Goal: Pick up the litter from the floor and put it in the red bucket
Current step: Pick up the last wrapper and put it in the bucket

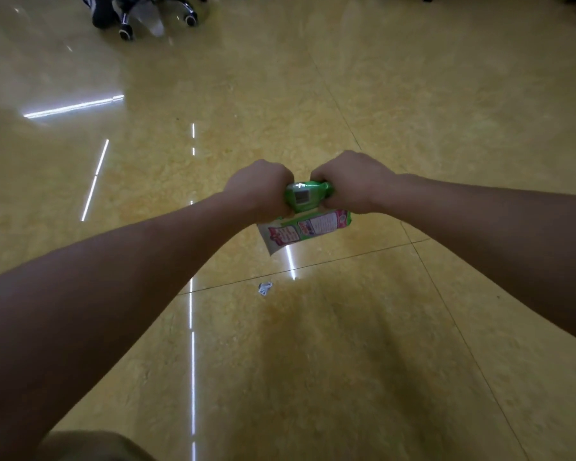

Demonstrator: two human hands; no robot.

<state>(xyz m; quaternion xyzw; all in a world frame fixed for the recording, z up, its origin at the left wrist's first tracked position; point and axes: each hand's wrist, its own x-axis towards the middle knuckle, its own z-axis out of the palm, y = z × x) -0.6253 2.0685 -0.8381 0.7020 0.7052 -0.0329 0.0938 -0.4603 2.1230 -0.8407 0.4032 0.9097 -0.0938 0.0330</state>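
Both my hands hold a green snack wrapper (308, 211) in front of me, above the floor. My left hand (258, 191) grips its left side with curled fingers, and my right hand (353, 184) grips its right side the same way. The wrapper's lower part, green with pink and white print, hangs below my fists. A small crumpled scrap of white paper (264, 288) lies on the yellow floor just below the wrapper. The red bucket is not in view.
Glossy yellow floor tiles (363, 361) spread all around, with bright light reflections. The wheeled base of a black office chair (147, 15) stands at the far upper left. A bit of khaki clothing (90, 447) shows at the bottom left edge.
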